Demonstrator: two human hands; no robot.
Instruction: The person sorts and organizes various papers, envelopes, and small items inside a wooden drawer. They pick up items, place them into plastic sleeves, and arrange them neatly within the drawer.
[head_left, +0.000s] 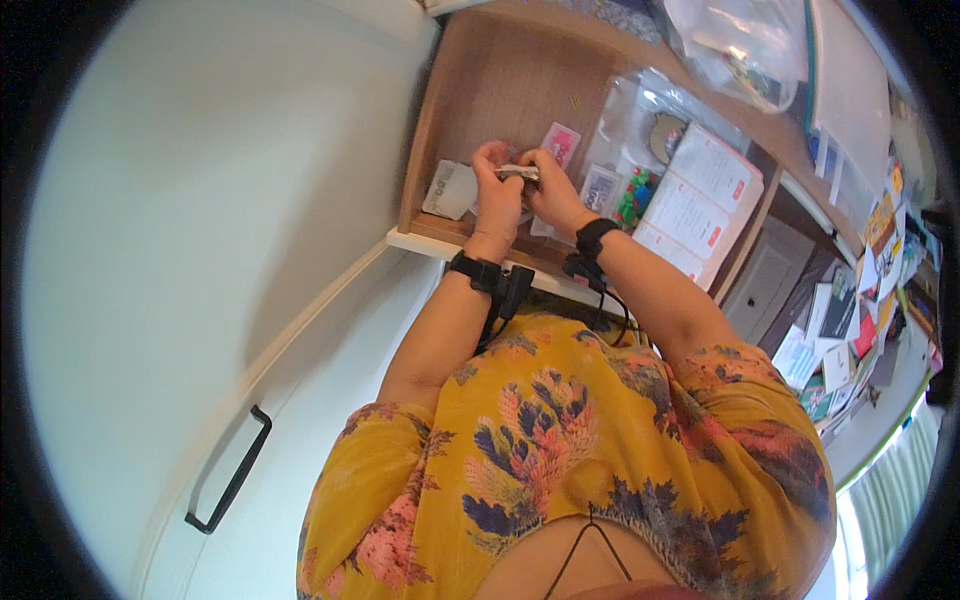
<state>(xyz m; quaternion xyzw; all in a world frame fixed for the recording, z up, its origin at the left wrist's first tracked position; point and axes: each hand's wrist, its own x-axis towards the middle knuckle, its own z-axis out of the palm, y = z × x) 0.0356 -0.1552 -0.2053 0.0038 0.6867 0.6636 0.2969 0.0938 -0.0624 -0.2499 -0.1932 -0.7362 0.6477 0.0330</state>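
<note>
Both hands meet above an open wooden drawer. A thin stack of paper slips, seen nearly edge-on, is pinched between my left hand and my right hand. Left of my left hand, a pale grey-green stack of printed notes lies in the drawer's front corner. Behind my right hand is a pink stack of notes. A bluish-purple stack rests to its right. More pale paper beneath the hands is partly hidden.
Right in the drawer are a clear plastic tray, small green, red and blue pieces, a brown round item and printed sheets. A white panel borders the left. Plastic bags and papers crowd the right.
</note>
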